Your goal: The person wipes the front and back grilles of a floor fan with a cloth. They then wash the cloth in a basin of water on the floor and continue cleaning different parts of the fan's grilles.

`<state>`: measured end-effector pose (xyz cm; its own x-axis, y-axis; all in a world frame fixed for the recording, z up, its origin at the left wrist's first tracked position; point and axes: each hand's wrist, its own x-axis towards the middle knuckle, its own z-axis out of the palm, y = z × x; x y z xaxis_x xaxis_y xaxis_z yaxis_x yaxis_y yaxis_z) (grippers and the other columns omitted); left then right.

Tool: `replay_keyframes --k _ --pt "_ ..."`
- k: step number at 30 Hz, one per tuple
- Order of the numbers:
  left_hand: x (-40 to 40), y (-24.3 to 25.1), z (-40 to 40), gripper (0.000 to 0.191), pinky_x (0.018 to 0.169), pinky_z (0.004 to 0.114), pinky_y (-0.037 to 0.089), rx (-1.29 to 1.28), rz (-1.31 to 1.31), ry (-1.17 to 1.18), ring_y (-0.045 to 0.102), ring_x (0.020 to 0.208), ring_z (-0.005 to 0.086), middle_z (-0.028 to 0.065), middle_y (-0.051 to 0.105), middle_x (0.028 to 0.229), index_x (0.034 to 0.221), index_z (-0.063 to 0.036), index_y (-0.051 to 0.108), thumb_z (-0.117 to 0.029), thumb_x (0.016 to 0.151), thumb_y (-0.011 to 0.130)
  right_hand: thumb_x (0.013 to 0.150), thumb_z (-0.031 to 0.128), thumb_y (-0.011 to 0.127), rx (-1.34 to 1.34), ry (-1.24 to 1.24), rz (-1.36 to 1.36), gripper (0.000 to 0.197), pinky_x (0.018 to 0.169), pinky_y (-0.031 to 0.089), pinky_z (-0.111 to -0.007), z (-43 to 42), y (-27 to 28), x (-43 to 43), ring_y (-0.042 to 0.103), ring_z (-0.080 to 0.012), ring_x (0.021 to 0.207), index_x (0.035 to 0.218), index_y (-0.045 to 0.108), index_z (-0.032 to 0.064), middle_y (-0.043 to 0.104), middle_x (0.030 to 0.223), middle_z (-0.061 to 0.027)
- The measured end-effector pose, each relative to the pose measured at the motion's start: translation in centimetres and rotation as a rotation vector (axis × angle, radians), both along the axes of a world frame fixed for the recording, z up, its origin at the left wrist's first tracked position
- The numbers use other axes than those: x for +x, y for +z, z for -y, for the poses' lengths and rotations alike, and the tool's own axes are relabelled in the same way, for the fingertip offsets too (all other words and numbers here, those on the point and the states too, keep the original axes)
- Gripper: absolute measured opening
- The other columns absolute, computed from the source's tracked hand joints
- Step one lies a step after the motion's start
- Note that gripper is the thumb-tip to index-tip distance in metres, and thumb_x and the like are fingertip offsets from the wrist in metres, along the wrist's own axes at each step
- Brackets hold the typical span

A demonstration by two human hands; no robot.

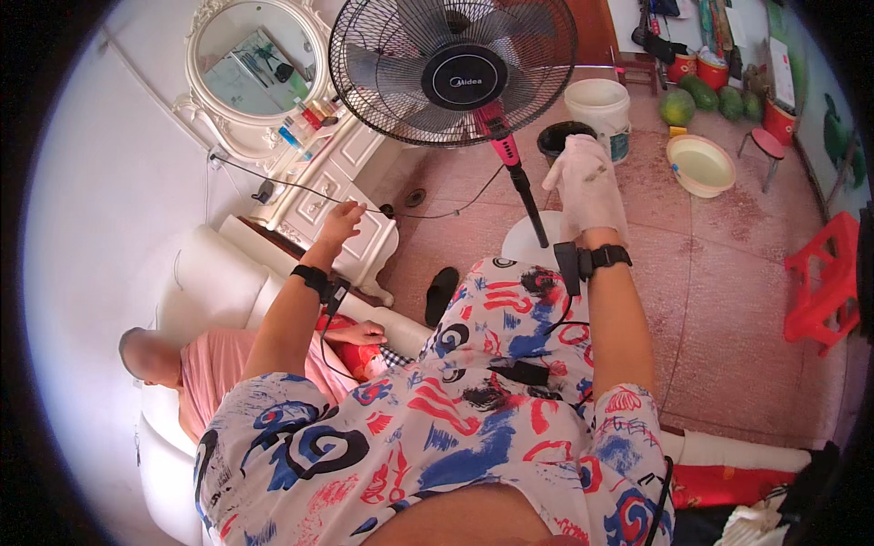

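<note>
My left hand [341, 224] is stretched out in front of the white dressing table, with its fingers apart and slightly curved. A black power cable [287, 183] crosses the view right by its fingertips; whether they touch is unclear. My right hand is covered by a pale pinkish-white cloth mitt [591, 194] with dark smudges on its back. Its thumb stands out to the left, while the other fingers are hidden in the cloth. Left of the mitt rises a Midea pedestal fan [465, 77] with a black grille, a pink neck and a white base [524, 239].
A white dressing table [326, 205] with a mirror stands at left. A person [218, 362] reclines on the white sofa [212, 263]. Beyond my right hand are a dark bucket [546, 140], white bucket [595, 102] and basin [701, 167]. A red stool [823, 286] stands at right; a slipper [442, 295] lies below.
</note>
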<state>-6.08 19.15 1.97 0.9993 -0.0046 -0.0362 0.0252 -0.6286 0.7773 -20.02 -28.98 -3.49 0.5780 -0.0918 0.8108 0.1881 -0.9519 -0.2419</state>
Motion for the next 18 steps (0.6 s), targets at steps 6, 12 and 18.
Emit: replay_keyframes --k 6,12,18 --pt "2.8 8.2 3.1 0.079 0.084 0.035 0.049 -0.026 0.285 -0.083 0.052 0.115 0.0237 0.0159 0.050 0.129 0.141 -0.0022 0.035 -0.049 0.084 0.065 0.089 0.023 0.049 0.633 0.401 0.119 0.028 0.088 0.045 -0.031 -0.7 -1.9 9.4 0.058 -0.0266 0.099 0.103 0.059 0.0011 0.062 0.100 -0.0161" --pt "9.0 19.1 9.3 0.080 0.105 0.044 0.031 -0.022 0.701 -0.339 0.033 0.134 0.0253 0.0125 0.030 0.149 0.149 -0.0088 0.017 -0.055 0.092 0.048 0.093 0.027 0.045 0.757 0.295 -0.018 0.035 0.086 0.046 -0.036 -3.0 -1.4 16.0 0.060 -0.0315 0.098 0.110 0.062 0.0011 0.064 0.106 -0.0201" --pt "12.6 23.6 15.3 0.060 0.099 0.033 0.040 -0.382 0.615 -0.429 0.051 0.115 0.0211 0.0156 0.053 0.129 0.134 0.0030 0.042 -0.044 0.097 0.042 0.092 0.017 0.047 0.777 0.362 0.304 0.028 0.090 0.046 -0.028 -3.8 6.7 14.0 0.060 -0.0223 0.102 0.113 0.057 0.0022 0.062 0.107 -0.0126"
